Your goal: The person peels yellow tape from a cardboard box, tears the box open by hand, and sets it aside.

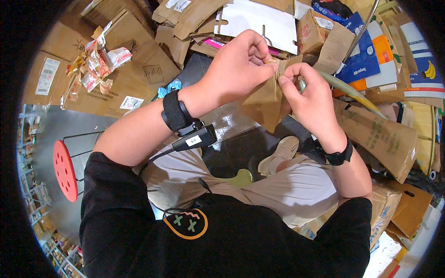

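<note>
My left hand [243, 66] pinches the upper edge of a brown piece of cardboard or packing paper [262, 100], which hangs down in front of me above the dark floor. Close beside it, my right hand [307, 92] grips the same edge between thumb and forefinger. The piece is creased where the fingertips meet. A bit of yellow shows at the left fingertips. Its lower end narrows to a corner. Both wrists wear black straps, and a small black device with a cable hangs at the left one.
A large cardboard box [114, 80] with torn, taped scraps [99, 64] on it stands at the left. Flattened cardboard [194, 17] and a white panel [259, 24] lie ahead. Blue printed cartons [359, 59] and a long carton [377, 135] are at the right. A red stool [65, 170] stands far left.
</note>
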`<state>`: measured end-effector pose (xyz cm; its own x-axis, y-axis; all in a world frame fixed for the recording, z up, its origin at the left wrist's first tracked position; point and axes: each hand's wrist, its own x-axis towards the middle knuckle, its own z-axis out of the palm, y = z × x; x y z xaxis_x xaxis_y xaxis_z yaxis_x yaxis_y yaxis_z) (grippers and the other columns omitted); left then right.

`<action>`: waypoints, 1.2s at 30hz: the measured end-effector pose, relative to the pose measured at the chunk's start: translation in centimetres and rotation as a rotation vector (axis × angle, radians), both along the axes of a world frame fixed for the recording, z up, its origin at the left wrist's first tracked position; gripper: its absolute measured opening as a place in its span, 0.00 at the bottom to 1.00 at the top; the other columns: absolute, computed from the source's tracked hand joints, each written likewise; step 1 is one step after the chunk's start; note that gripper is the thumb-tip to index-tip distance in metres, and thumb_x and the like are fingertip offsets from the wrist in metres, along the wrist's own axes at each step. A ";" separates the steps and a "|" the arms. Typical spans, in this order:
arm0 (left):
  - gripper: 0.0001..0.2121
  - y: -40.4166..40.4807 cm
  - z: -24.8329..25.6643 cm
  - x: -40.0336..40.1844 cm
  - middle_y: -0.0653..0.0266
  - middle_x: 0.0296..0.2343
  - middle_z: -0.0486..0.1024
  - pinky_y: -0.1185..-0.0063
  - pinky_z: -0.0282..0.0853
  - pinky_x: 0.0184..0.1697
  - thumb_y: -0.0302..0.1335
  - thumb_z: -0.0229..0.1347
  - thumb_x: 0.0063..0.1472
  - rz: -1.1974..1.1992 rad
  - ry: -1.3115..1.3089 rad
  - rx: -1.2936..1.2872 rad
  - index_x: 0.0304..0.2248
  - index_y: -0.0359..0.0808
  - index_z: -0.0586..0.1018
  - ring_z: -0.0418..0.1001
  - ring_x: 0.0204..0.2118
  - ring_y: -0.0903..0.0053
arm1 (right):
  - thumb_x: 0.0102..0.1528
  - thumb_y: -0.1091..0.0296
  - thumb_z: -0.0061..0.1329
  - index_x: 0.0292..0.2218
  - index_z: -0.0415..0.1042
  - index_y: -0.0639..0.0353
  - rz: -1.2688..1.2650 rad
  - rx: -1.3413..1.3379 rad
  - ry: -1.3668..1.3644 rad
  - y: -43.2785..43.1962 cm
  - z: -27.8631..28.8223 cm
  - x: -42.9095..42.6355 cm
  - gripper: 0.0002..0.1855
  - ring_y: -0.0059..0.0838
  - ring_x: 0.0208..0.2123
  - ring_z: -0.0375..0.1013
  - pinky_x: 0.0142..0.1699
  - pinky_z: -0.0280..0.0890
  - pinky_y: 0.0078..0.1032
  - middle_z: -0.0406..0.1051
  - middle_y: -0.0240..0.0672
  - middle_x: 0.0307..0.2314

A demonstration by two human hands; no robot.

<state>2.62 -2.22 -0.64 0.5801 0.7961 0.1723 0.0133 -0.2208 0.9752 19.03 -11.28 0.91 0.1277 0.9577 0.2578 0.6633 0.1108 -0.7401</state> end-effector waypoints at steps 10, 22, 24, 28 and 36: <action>0.12 0.4 -0.5 0.0 0.66 0.27 0.73 0.85 0.69 0.34 0.19 0.58 0.57 -0.152 -0.087 -0.011 0.32 0.35 0.63 0.73 0.30 0.85 | 0.53 0.62 0.54 0.18 0.65 0.65 0.066 -0.023 -0.182 0.0 0.8 0.5 0.19 0.35 0.17 0.63 0.24 0.59 0.31 0.62 0.40 0.13; 0.13 9.5 -1.0 -3.9 0.62 0.26 0.74 0.83 0.71 0.34 0.20 0.57 0.58 0.064 0.085 -0.085 0.29 0.37 0.61 0.74 0.28 0.80 | 0.55 0.63 0.51 0.20 0.66 0.64 -0.248 -0.181 0.125 1.9 -1.1 7.8 0.17 0.14 0.19 0.61 0.25 0.58 0.21 0.64 0.28 0.14; 0.11 11.6 -1.8 -5.4 0.61 0.26 0.75 0.82 0.71 0.33 0.21 0.57 0.58 0.139 0.173 -0.081 0.29 0.35 0.63 0.75 0.28 0.80 | 0.55 0.64 0.51 0.20 0.67 0.64 -0.236 -0.176 0.080 1.9 -1.5 8.1 0.17 0.13 0.18 0.60 0.24 0.57 0.20 0.64 0.26 0.14; 0.11 13.9 -2.4 -7.4 0.64 0.27 0.75 0.82 0.70 0.35 0.23 0.54 0.60 0.256 0.236 -0.031 0.40 0.27 0.70 0.73 0.28 0.81 | 0.56 0.65 0.51 0.20 0.67 0.62 -0.300 -0.089 0.154 1.7 -1.4 9.8 0.16 0.13 0.18 0.63 0.23 0.58 0.19 0.64 0.24 0.14; 0.09 14.8 -2.3 -9.3 0.65 0.31 0.72 0.79 0.71 0.38 0.24 0.50 0.63 0.224 -0.056 -0.365 0.41 0.30 0.73 0.72 0.32 0.79 | 0.56 0.65 0.51 0.20 0.57 0.64 -0.266 -0.070 -0.047 2.2 -2.7 10.0 0.20 0.18 0.22 0.53 0.27 0.56 0.23 0.54 0.32 0.15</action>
<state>-6.65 12.61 -2.91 0.3833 0.9161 -0.1176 -0.0339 0.1412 0.9894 29.07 -9.09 -1.77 0.3664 0.9079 0.2039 0.6960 -0.1220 -0.7076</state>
